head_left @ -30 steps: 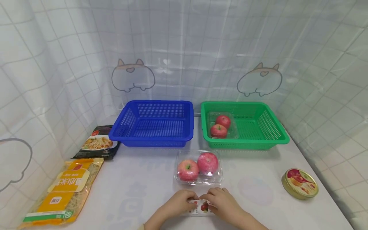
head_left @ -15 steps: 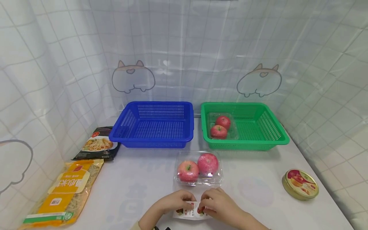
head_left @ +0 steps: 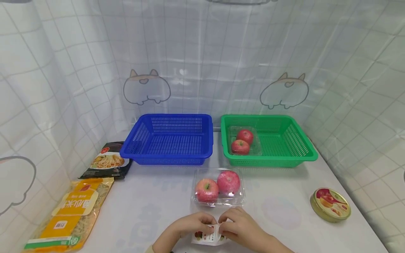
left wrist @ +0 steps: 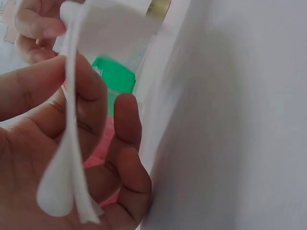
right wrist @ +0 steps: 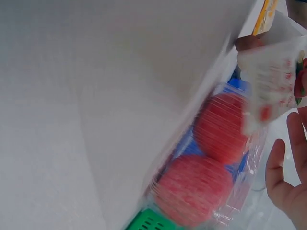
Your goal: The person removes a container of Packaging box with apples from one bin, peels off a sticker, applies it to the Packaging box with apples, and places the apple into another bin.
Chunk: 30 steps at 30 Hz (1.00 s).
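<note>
Near the table's front edge, both hands hold a small white label sheet (head_left: pixel 209 237) printed with fruit. My left hand (head_left: pixel 209 223) pinches its left part and my right hand (head_left: pixel 223 227) pinches its right part; the sheet bends up between them. In the left wrist view the label sheet (left wrist: pixel 72 143) shows edge-on, pinched by my left hand (left wrist: pixel 96 110). The right wrist view shows the label sheet (right wrist: pixel 271 76) and the fingers (right wrist: pixel 288 177) of my right hand. Just beyond the hands lies a clear clamshell box (head_left: pixel 218 187) with two red apples (right wrist: pixel 211 158).
A blue basket (head_left: pixel 169 138) stands empty at the back. Beside it, a green basket (head_left: pixel 297 140) holds another clamshell of two apples (head_left: pixel 242 141). Two noodle packets (head_left: pixel 71 214) lie at the left. A round tin (head_left: pixel 330 204) sits at the right.
The hands have raised the label sheet off the table and drawn it slightly nearer; it now bends upward between them instead of lying flat. Everything else stays put.
</note>
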### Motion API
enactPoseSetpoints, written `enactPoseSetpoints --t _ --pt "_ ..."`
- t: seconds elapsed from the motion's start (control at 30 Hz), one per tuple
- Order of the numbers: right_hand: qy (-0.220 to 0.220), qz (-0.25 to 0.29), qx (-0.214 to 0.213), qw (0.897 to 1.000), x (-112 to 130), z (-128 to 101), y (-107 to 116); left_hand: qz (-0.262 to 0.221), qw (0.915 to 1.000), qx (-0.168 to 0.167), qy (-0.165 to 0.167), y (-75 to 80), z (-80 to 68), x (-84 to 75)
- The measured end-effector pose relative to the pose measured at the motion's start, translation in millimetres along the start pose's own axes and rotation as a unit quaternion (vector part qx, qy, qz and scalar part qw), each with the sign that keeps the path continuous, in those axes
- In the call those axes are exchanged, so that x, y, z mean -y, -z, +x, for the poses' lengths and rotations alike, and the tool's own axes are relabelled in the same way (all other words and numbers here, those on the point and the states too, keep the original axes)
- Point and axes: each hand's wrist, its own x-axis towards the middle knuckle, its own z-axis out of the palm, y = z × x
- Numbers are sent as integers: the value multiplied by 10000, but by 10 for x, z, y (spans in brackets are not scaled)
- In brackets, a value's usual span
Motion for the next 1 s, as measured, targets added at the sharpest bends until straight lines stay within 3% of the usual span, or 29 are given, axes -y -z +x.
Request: enactPoseSetpoints --t 0.13,0.27,0.37,0.47,0.53,0.6,0.73,0.8,0.87,0.93,1.0 --pt "-133 233 145 9995 18 -9 39 339 9989 -326 56 -15 -67 3" --pt "-370 617 353 9968 -13 -27 114 1127 9903 -803 130 -38 -120 0" --pt "-640 1071 415 9913 -64 -7 215 1953 9739 -1149 144 -63 -143 -10" --pt "-1210 1639 379 9783 -119 65 343 2839 9489 -1380 57 -78 -152 -39" --pt "-1821 2023 310 9617 -163 135 421 3317 9314 -1497 -41 -82 -153 -66" --pt "-2581 2371 201 9363 -213 221 483 3633 9178 -1598 -95 -83 -157 -101" --pt "-3913 2795 -36 8768 -359 377 540 3924 9031 -1743 -72 -66 -206 -197" --pt "-4361 2964 -72 8497 -455 433 531 3872 9054 -1740 -42 -41 -256 -272" --pt "-4669 3092 -66 8284 -558 474 505 3691 9138 -1693 -85 -3 -302 -353" --pt "-4865 3174 -23 8140 -659 503 467 3367 9257 -1713 -183 38 -332 -444" --pt "-4987 3220 56 8047 -747 522 423 3108 9302 -1911 -400 77 -324 -527"
